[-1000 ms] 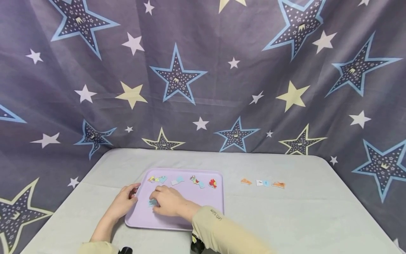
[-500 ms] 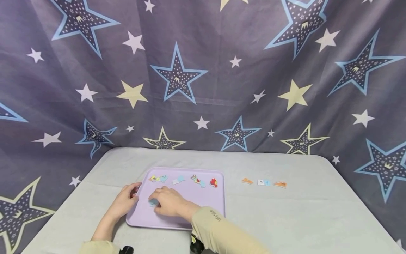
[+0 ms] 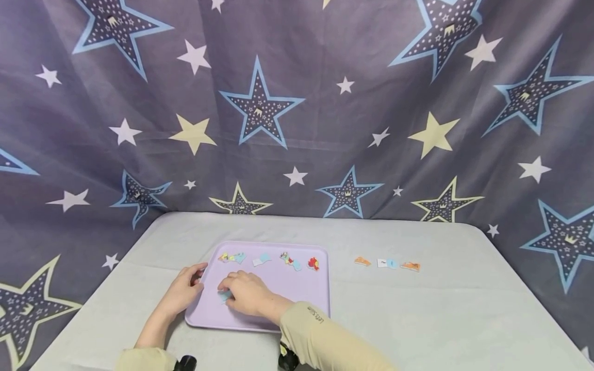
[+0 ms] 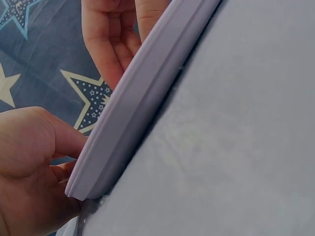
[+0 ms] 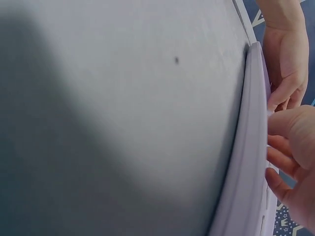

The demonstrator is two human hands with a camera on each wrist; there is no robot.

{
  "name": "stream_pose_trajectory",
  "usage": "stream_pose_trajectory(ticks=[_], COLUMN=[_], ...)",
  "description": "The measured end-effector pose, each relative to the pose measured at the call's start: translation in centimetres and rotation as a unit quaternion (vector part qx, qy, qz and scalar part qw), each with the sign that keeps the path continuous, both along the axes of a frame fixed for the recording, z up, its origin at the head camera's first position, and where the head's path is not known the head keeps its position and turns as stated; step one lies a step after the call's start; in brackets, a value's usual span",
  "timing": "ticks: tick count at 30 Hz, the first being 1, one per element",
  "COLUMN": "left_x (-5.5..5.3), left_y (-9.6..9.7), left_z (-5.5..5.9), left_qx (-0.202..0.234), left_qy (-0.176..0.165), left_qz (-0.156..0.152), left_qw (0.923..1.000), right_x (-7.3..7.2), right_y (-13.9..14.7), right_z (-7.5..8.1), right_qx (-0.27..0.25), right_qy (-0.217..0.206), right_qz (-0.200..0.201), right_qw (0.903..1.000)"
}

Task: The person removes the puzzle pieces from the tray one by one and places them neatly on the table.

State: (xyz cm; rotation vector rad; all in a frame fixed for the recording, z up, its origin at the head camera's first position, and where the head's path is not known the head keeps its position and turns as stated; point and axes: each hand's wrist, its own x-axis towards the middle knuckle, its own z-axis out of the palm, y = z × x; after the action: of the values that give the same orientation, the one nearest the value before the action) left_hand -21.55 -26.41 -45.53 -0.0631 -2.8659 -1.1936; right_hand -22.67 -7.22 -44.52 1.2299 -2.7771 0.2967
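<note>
A lilac tray (image 3: pixel 301 283) lies on the table with its left rim in my left hand (image 3: pixel 182 292). The thumb is at the rim and the fingers curl beside it. Over the tray's left half, my right hand (image 3: pixel 248 294) pinches a light-blue puzzle piece (image 3: pixel 225 296), most of which the fingers cover. Along the tray's far side lie a yellow and light-blue pair of joined pieces (image 3: pixel 232 257), a white and blue piece (image 3: pixel 261 259), a multicoloured pair (image 3: pixel 290 260) and a red piece (image 3: pixel 313 264). Both wrist views show the tray's outer wall (image 4: pixel 133 93), without the pieces.
Right of the tray, an orange piece (image 3: pixel 362 262), a white and blue piece (image 3: pixel 387 264) and another orange piece (image 3: pixel 411 266) rest in a row on the pale tablecloth (image 3: pixel 417 319). Behind the table hangs a dark star-patterned curtain (image 3: pixel 297 149).
The head view has tilted slightly, so the scene sits a little higher. Both hands and the pieces keep nearly the same places at the tray.
</note>
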Motion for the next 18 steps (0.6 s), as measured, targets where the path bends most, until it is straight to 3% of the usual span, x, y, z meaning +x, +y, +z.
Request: stream_pose_trajectory(ticks=[11,18], left_x=[-0.21,-0.30], left_y=[-0.11,-0.21], left_z=[-0.32,-0.65], left_qx=[-0.009,-0.021], left_qy=[0.024,0.032], left_qz=[-0.004,-0.001], left_qw=[0.9997,0.9993], right_x=[0.15,0.29], right_y=[0.37,0.58], right_z=[0.17,0.43], right_qx=[-0.012,0.025], right_qy=[0.001,0.008], right_qz=[-0.004,0.023], right_qw=[0.9999,0.9994])
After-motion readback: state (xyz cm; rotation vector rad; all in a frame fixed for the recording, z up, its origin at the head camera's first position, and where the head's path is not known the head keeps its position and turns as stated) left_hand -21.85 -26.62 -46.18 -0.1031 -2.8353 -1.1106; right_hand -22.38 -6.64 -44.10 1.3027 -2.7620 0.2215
